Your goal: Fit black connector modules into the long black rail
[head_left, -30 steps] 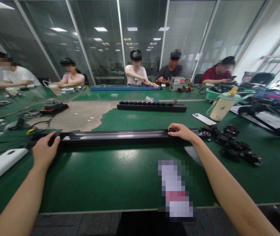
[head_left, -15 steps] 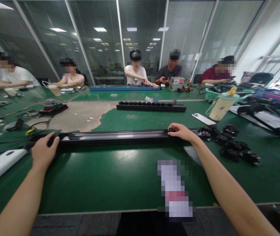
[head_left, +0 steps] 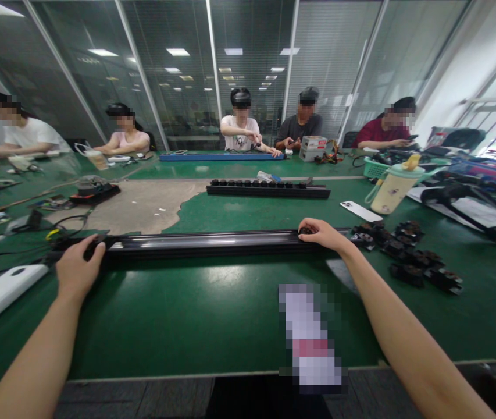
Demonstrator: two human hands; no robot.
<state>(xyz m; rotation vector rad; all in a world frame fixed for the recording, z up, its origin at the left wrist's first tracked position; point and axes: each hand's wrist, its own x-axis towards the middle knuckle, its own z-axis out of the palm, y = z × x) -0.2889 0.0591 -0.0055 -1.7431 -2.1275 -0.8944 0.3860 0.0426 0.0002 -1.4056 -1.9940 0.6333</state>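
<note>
Black bar (head_left: 213,243), lying lengthwise across the near half of the green table (head_left: 164,326), between both of the person's hands; clock directions are read from its middle, with 12 o'clock pointing away from the person. Left hand (head_left: 79,265), at 9 o'clock: thumb and fingers curved around the bar's end, holding it. Right hand (head_left: 320,233), at 3 o'clock: fingertips drawn close together on a small black part (head_left: 305,231) at the top of the bar; its underside is hidden. Beyond the right hand, also at 3 o'clock, lies a group of loose black blocks (head_left: 409,256). A blurred-out strip (head_left: 311,331) lies at about 4 to 5 o'clock, and a white case (head_left: 7,297) between 8 and 9. Farther out, a second bar (head_left: 269,191), topped by a row of black pieces, lies at 1 o'clock; a white phone (head_left: 360,211) and a yellow cup (head_left: 396,189) are between 2 and 3. At 12 o'clock, near the far edge, a co-worker (head_left: 241,131) rests a hand on a blue bar (head_left: 224,157).
</note>
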